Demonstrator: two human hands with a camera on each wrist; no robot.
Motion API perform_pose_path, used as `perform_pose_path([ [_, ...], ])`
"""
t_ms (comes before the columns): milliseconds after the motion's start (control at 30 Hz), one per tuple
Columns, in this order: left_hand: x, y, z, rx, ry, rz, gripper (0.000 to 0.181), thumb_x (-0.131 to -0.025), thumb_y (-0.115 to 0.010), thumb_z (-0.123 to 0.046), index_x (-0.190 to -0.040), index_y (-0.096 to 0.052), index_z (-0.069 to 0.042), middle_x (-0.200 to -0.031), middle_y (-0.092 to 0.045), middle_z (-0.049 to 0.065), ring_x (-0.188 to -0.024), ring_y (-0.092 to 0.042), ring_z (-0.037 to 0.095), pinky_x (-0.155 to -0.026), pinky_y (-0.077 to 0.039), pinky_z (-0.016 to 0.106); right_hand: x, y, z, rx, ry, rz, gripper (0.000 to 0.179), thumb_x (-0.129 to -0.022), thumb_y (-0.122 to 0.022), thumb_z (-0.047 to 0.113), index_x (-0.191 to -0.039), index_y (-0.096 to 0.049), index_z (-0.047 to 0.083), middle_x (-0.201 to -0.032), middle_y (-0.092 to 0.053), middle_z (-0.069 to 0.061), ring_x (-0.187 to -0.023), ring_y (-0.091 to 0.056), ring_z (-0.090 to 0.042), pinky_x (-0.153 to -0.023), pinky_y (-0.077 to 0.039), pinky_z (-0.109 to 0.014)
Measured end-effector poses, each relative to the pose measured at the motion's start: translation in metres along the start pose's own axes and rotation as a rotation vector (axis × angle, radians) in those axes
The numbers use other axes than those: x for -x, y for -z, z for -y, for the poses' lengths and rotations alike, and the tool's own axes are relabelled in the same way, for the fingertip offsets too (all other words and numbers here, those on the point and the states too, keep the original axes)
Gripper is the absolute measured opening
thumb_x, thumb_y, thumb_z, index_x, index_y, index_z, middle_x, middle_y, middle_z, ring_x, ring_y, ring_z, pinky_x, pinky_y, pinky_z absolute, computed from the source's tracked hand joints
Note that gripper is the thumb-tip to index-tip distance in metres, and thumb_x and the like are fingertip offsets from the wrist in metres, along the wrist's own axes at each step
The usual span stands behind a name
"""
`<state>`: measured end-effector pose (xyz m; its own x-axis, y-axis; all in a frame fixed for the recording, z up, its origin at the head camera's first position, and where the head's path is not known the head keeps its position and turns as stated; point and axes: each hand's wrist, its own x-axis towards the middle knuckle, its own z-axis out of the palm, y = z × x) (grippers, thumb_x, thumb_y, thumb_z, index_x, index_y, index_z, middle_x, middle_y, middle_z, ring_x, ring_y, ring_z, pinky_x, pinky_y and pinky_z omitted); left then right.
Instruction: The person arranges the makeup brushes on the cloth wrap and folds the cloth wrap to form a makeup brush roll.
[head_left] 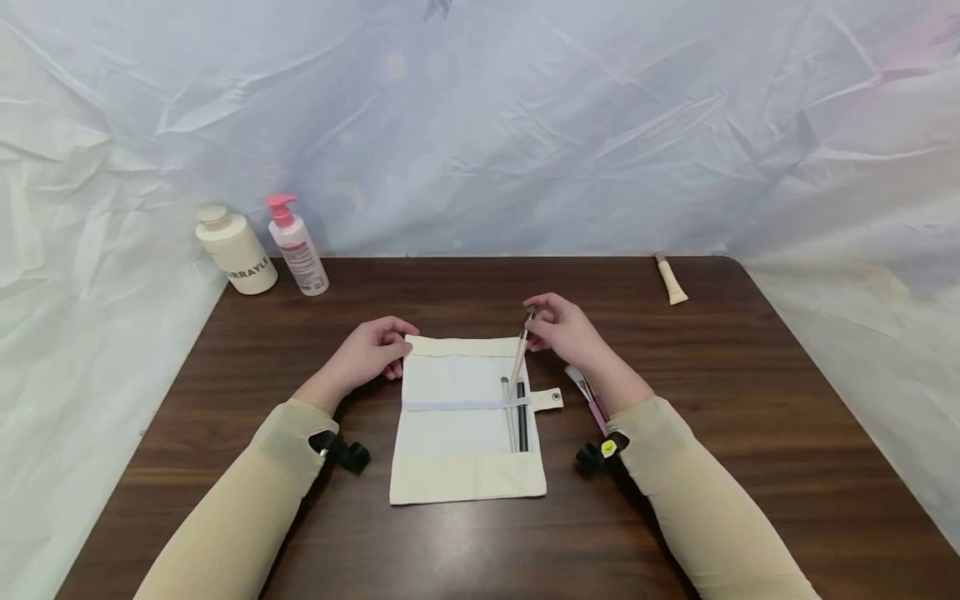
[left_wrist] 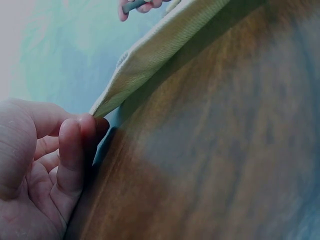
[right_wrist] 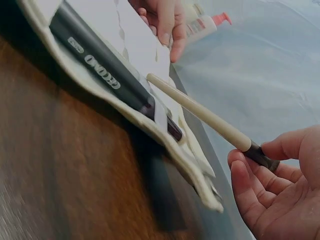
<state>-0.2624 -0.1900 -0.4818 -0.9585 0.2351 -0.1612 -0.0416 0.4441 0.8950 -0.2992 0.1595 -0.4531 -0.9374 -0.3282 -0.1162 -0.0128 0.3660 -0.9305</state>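
An unfolded cream cloth brush roll lies on the table with an elastic band across its middle. At its far left corner, my left hand pinches the edge between thumb and fingers. My right hand grips a pale-handled makeup brush by its dark end. The brush slants down, its bare handle tip pointing at the roll near the band. A black lettered tube and a slim light-coloured brush sit under the band on the roll's right side.
Pink-handled brushes lie partly under the right forearm. A snap tab sticks out from the roll's right edge. A cream bottle and a pink-topped pump bottle stand at the back left; a small tube lies back right.
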Motion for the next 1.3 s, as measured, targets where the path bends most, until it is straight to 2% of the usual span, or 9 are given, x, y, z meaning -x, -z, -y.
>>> perform_pose_path([
  [300,-0.002,-0.001,0.002,-0.005,-0.003,0.004,0.028,-0.102,-0.064,-0.016,-0.129,-0.063,-0.01,-0.081,-0.067,0.012,-0.066,-0.065,0.026,-0.062,-0.06,0.035,-0.004,-0.013,-0.002,-0.02,0.018,-0.027,0.042,-0.104,-0.057,0.005,-0.145,-0.049,-0.001,-0.091,-0.064,-0.016,-0.083,-0.07,-0.029,-0.08,-0.063,-0.043],
  [667,-0.002,-0.004,-0.002,-0.01,-0.017,0.014,0.028,-0.102,-0.064,-0.016,-0.13,-0.063,-0.01,-0.08,-0.067,0.012,-0.065,-0.065,0.026,-0.062,-0.06,0.034,-0.005,-0.022,-0.002,0.106,0.017,0.035,0.04,-0.104,-0.06,0.014,-0.143,-0.054,0.008,-0.087,-0.069,-0.013,-0.084,-0.069,-0.027,-0.078,-0.059,-0.039],
  [833,-0.004,-0.006,-0.001,-0.012,-0.019,0.016,0.028,-0.102,-0.064,-0.016,-0.129,-0.063,-0.01,-0.08,-0.067,0.012,-0.065,-0.065,0.026,-0.061,-0.06,0.034,-0.001,-0.025,0.0,0.108,0.01,0.062,0.04,-0.103,-0.061,0.014,-0.143,-0.056,0.01,-0.089,-0.069,-0.013,-0.086,-0.07,-0.027,-0.082,-0.059,-0.04],
  [1133,-0.005,-0.006,-0.001,-0.015,-0.016,0.021,0.028,-0.102,-0.065,-0.017,-0.129,-0.064,-0.011,-0.08,-0.067,0.013,-0.065,-0.065,0.026,-0.062,-0.06,0.035,0.008,-0.036,0.004,0.114,0.013,0.056,0.041,-0.102,-0.064,0.015,-0.143,-0.057,0.009,-0.097,-0.066,-0.011,-0.082,-0.064,-0.025,-0.066,-0.05,-0.035],
  [1300,-0.004,-0.006,0.0,-0.019,-0.021,0.018,0.028,-0.102,-0.065,-0.016,-0.129,-0.063,-0.01,-0.081,-0.067,0.012,-0.065,-0.065,0.026,-0.062,-0.06,0.035,0.01,-0.042,0.006,0.124,0.016,0.076,0.044,-0.101,-0.065,0.015,-0.143,-0.056,0.01,-0.096,-0.065,-0.008,-0.072,-0.054,-0.022,-0.063,-0.044,-0.033],
])
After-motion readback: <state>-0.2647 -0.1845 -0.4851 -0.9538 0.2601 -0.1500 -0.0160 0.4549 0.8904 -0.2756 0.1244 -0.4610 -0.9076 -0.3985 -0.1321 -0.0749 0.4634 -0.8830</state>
